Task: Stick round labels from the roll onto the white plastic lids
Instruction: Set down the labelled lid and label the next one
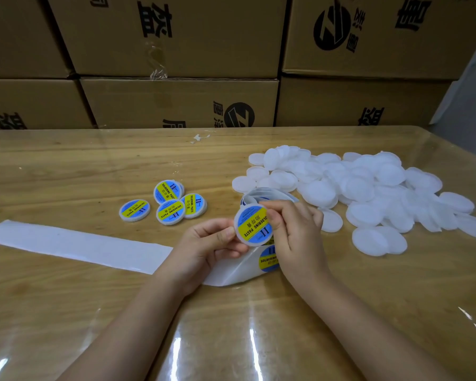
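My left hand [212,243] grips a white plastic lid [254,225] by its left rim, held tilted above the table. A round blue and yellow label covers the lid's face. My right hand [294,226] pinches the lid's right edge, its thumb on the label. Under both hands lies the label roll's backing strip [74,247], bare and white to the left, with another round label [268,258] still on it below the lid. A big heap of plain white lids [363,188] lies to the right. Several labelled lids [171,204] sit to the left.
A wall of stacked cardboard boxes [176,103] stands along the far edge of the wooden table [66,166]. A small scrap of white paper [201,138] lies near the boxes.
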A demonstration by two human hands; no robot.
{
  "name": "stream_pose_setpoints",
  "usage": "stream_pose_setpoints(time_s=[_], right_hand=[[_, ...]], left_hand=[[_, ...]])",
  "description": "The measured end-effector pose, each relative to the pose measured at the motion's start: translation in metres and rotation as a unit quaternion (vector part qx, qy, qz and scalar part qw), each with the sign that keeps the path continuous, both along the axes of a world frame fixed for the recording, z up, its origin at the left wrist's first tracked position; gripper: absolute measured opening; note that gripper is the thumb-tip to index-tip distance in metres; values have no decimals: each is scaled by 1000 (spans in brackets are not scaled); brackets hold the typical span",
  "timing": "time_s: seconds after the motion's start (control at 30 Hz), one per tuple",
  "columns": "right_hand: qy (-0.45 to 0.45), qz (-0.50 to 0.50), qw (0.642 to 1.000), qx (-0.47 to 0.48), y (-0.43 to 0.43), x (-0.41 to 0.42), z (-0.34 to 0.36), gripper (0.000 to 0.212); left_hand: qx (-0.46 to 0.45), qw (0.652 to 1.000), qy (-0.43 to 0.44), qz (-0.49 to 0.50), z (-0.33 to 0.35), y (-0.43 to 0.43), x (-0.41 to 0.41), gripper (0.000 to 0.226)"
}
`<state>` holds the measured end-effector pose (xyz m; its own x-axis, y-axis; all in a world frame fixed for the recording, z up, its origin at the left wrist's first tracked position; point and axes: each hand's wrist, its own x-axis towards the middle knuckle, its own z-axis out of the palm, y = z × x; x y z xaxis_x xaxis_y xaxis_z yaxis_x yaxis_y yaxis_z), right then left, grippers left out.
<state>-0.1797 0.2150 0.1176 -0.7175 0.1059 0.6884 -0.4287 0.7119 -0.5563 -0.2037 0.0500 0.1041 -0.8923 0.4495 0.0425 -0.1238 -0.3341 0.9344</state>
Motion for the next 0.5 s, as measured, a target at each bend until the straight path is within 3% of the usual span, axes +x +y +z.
stream_pose_setpoints(time_s=[0.07, 0.2, 0.27, 0.37, 0.5], right_hand=[[7, 2, 999, 37, -1, -1, -1, 35], [-19, 28, 996, 81, -4, 1, -2, 50], [-15, 33, 996, 82, -4, 2, -2, 54], [-18, 53, 997, 52, -4, 2, 1, 45], [11, 56, 998, 32, -3, 0, 0, 33]], left_hand=[[13, 1000, -3, 4, 0, -1, -1, 16], [42, 999, -18, 22, 0, -5, -6, 48], [57, 998, -17, 21, -1, -6, -7, 38], [75, 996, -26, 29, -3, -6, -7, 15], [86, 996, -28, 14, -1, -6, -7, 39]])
